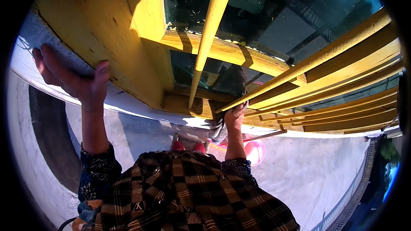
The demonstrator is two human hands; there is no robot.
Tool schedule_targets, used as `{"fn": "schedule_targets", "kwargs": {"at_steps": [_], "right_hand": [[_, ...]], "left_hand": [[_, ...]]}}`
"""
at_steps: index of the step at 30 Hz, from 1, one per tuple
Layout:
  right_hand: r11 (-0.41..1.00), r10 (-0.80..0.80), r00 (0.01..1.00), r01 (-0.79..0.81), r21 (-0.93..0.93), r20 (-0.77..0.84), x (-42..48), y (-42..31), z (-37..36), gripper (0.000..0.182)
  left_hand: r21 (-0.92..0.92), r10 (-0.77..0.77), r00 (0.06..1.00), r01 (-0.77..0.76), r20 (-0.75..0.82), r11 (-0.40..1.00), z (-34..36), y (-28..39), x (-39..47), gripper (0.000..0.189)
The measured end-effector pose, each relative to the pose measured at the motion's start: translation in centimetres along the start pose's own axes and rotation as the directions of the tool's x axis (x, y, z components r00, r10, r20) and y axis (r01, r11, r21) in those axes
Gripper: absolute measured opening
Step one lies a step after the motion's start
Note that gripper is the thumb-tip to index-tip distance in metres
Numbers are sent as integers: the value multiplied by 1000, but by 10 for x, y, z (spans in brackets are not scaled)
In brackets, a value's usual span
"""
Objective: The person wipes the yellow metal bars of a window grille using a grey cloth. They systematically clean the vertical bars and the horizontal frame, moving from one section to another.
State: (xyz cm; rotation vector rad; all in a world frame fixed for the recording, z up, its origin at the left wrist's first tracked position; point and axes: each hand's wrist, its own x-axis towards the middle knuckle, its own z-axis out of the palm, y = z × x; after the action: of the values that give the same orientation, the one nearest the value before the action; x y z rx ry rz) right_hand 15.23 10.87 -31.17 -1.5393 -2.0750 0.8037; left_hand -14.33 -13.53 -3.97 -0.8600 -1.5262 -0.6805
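My right hand reaches between the yellow window bars with a grey cloth, part of which hangs below the sill. The cloth's upper part appears to lie against the lower glass pane; the bars partly hide my fingers. My left hand rests with spread fingers on the pale wall beside the yellow wooden window frame, holding nothing. Old paint is chipped along the crossbar between the panes.
Below stands a pink bucket on the concrete floor, with a thin stick near it. My feet in red shoes are on a wooden stool or bench. A railing runs at the far right.
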Motion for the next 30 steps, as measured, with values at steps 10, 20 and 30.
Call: {"fn": "schedule_targets", "kwargs": {"at_steps": [10, 20, 30], "right_hand": [[975, -69, 927, -17, 224, 369, -93, -27, -40, 40], [736, -676, 695, 628, 252, 244, -28, -88, 6, 46], [813, -543, 741, 581, 29, 395, -21, -111, 32, 35]], "left_hand": [[-6, 26, 1000, -26, -6, 1000, -1, 2, 1, 106], [1, 108, 991, -109, -85, 994, 8, -1, 4, 103], [-7, 116, 991, -116, -61, 993, 8, -4, 1, 110]]}}
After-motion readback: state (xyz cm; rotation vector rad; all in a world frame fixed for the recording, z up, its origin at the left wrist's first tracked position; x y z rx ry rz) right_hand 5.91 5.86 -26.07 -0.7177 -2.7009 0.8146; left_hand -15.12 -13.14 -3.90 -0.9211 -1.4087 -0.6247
